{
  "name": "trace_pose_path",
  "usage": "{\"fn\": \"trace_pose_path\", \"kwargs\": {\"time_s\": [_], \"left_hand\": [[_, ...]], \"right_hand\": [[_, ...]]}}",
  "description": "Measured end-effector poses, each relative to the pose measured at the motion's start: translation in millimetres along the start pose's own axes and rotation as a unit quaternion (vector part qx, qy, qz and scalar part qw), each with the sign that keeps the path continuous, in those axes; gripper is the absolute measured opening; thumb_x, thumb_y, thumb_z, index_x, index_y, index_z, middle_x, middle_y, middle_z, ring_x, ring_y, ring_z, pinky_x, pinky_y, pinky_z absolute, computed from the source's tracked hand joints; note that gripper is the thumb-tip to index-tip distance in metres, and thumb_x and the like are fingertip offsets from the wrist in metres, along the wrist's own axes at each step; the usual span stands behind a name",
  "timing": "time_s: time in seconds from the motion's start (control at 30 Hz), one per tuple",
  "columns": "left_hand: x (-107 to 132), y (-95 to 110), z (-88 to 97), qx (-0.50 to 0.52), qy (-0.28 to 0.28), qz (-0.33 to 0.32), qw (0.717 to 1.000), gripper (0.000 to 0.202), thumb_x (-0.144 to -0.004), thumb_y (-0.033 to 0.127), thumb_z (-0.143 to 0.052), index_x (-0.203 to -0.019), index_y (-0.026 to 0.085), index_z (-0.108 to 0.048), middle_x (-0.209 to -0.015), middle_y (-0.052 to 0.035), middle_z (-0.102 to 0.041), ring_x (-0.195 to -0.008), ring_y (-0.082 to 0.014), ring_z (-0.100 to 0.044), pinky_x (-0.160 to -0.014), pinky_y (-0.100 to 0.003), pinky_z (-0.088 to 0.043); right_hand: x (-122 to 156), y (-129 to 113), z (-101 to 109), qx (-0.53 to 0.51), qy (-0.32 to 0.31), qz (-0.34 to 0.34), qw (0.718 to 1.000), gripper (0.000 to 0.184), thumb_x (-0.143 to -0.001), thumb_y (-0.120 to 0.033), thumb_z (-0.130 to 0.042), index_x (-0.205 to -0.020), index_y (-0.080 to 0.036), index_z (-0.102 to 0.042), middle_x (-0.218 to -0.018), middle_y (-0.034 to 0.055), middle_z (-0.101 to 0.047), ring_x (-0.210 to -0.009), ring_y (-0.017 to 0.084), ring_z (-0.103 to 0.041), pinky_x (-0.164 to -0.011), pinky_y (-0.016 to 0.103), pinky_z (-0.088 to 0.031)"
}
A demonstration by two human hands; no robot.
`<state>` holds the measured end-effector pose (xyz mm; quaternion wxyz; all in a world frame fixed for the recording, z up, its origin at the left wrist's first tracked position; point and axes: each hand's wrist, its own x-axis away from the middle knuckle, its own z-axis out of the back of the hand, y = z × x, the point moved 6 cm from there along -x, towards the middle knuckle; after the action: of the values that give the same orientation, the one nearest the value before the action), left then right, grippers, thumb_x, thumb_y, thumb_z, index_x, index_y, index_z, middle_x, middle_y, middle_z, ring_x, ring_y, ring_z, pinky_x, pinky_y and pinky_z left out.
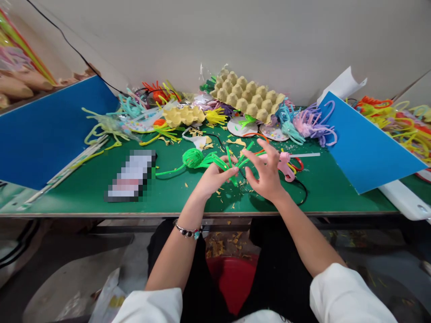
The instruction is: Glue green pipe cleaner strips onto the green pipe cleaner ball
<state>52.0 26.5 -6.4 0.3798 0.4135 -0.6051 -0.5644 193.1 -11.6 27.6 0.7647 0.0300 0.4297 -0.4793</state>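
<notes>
My left hand [213, 176] pinches a bundle of green pipe cleaners [235, 163] above the green table [84, 193]. The bundle's strands fan out between both hands. My right hand [266, 172] touches the strands from the right with its fingers spread. A green coiled pipe-cleaner ball [192, 158] with a long stem lies just left of my left hand. A pink glue gun [286, 165] lies right behind my right hand, its glue stick pointing right.
Egg cartons [247, 98] and heaps of coloured pipe cleaners [310, 123] fill the table's back. Blue boards [363, 143] stand at both sides. A blurred flat object [132, 175] lies at the left. Paper discs [240, 127] sit mid-back. A red bucket [234, 280] stands under the table.
</notes>
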Motion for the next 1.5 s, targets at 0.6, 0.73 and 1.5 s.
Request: {"fn": "trace_pose_path", "kwargs": {"time_s": [0.6, 0.73, 1.5], "left_hand": [[-3, 5, -7.3, -0.037, -0.005, -0.082, 0.996, 0.031, -0.071, 0.033, -0.074, -0.093, 0.019, -0.056, -0.079, 0.0033, -0.059, -0.071, -0.0103, -0.056, -0.068, -0.022, -0.046], [-2, 5, -8.5, -0.052, -0.026, -0.080, 0.995, 0.028, -0.071, 0.032, -0.073, -0.089, 0.019, -0.057, -0.084, 0.0016, -0.061, -0.073, -0.0106, -0.057, -0.069, -0.023, -0.046], [0, 13, 5.2, -0.028, 0.005, -0.039, 0.999, 0.025, -0.066, 0.038, -0.077, -0.068, 0.017, -0.064, -0.064, 0.0014, -0.059, -0.054, -0.0096, -0.047, -0.053, -0.024, -0.039]], "right_hand": [[6, 19, -33, -0.367, 0.002, -0.264, 0.892, 0.023, -0.075, -0.043, -0.067, -0.069, -0.021, -0.065, -0.082, 0.0043, -0.062, -0.077, 0.017, -0.059, -0.062, 0.029, -0.050], [8, 20, -35, -0.380, -0.009, -0.272, 0.884, 0.022, -0.072, -0.042, -0.069, -0.068, -0.021, -0.065, -0.080, 0.0032, -0.065, -0.074, 0.017, -0.059, -0.064, 0.029, -0.049], [10, 23, -43, -0.418, -0.073, -0.317, 0.848, 0.031, -0.070, -0.047, -0.073, -0.082, -0.022, -0.059, -0.061, -0.0039, -0.058, -0.047, 0.012, -0.051, -0.045, 0.027, -0.043]]}}
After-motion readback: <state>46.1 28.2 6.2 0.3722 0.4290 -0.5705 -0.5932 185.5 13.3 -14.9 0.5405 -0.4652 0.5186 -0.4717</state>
